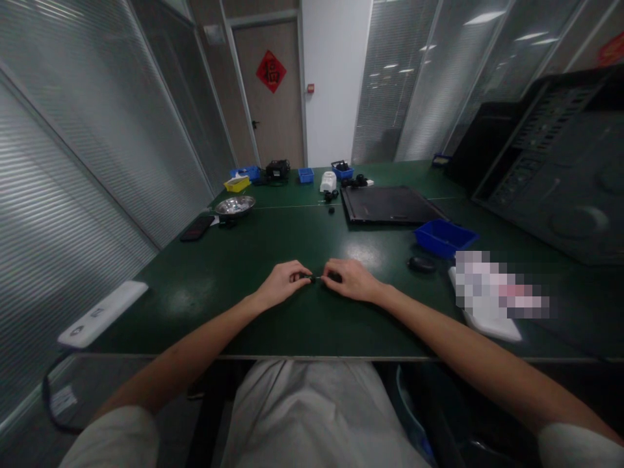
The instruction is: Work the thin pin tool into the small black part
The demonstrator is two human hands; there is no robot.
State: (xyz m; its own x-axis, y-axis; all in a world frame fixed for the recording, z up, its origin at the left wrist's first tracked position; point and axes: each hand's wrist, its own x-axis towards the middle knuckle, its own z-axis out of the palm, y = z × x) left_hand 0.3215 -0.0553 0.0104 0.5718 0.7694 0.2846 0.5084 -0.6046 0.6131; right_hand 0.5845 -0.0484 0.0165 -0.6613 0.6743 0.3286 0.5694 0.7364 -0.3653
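Observation:
Just above the table's front edge, my two hands come close together over the green table top (302,331). Pinched in the fingers of my left hand (280,283) is a small black part (312,279), too small to make out in detail. My right hand (355,281) is closed around what looks like a small screwdriver (335,277). Its dark handle is partly hidden by the fingers. A thin, light shaft points left and meets the black part, or comes very near it.
To the right lie a black mouse (422,264), a blue tray (444,238) and a flat black panel (392,205); a large black computer case (560,169) stands beyond. At left are a white power strip (104,313), a phone (197,228) and a metal bowl (234,206).

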